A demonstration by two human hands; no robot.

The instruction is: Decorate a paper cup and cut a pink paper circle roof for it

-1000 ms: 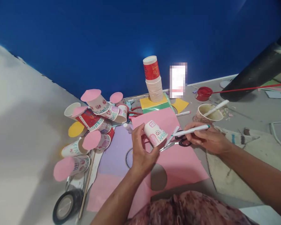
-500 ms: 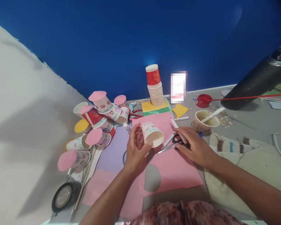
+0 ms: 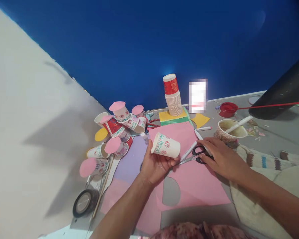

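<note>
Where the grey table [image 3: 271, 141] meets the blue wall [image 3: 129, 49], a cup stack [image 3: 174, 104] stands near the edge, upper centre; topped cups [image 3: 117, 127] crowd the left, a black post [image 3: 276, 99] leans upper right, cream cloth [image 3: 251, 202] lies lower right. Left hand [image 3: 155, 171], centre: clamped on one decorated paper cup [image 3: 168, 146], tilted sideways, above pink paper [image 3: 196, 189]. Right hand [image 3: 225, 159], right of centre: fingers bent at the scissors [image 3: 188, 159] and a white marker [image 3: 198, 135]; grip cannot be told.
</note>
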